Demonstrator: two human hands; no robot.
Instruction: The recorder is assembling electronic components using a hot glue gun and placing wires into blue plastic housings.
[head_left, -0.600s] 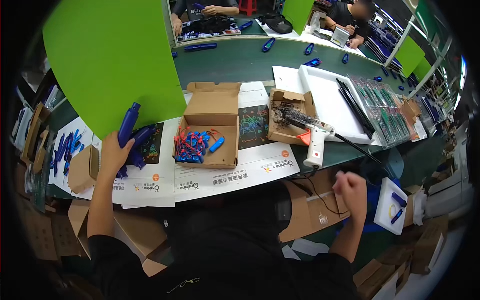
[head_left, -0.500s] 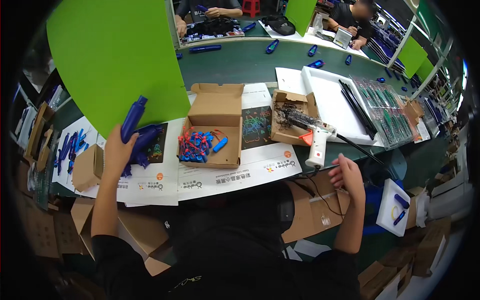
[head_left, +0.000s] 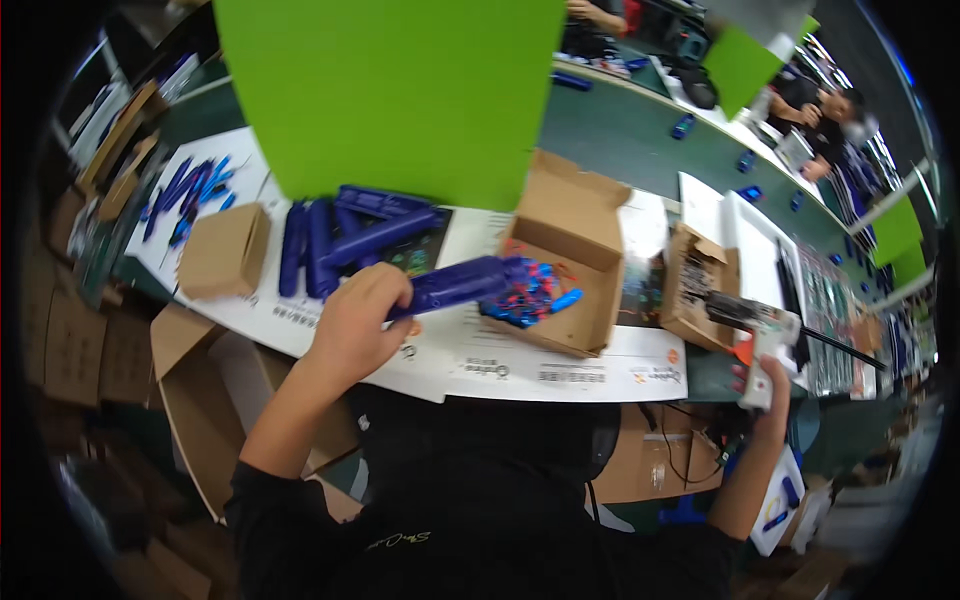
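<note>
My left hand [head_left: 352, 325] is closed round one end of a dark blue plastic casing [head_left: 450, 286], a long hollow tube. Its far end passes over the left side of an open cardboard box [head_left: 590, 325], which holds small blue batteries [head_left: 540, 300] with red leads. More blue casings [head_left: 380, 240] lie in a heap beyond my left hand. Over at the right, my right hand [head_left: 768, 395] is wrapped round the handle of a white hot glue gun [head_left: 768, 335]. A black glue stick [head_left: 845, 348] sticks out of its back, and its nozzle points at a smaller open box [head_left: 690, 315] with dark bits inside.
Behind the heap stands a green partition [head_left: 390, 100]. A closed cardboard box [head_left: 225, 250] and several blue parts [head_left: 185, 195] lie at the left. Beyond the white foam tray [head_left: 745, 225] runs a green belt [head_left: 620, 130] carrying blue devices. A person [head_left: 815, 120] works across it.
The view has turned left. My left hand has brought the casing from the heap toward the battery box, turning it level. My right hand, open and empty before, has taken hold of the glue gun.
</note>
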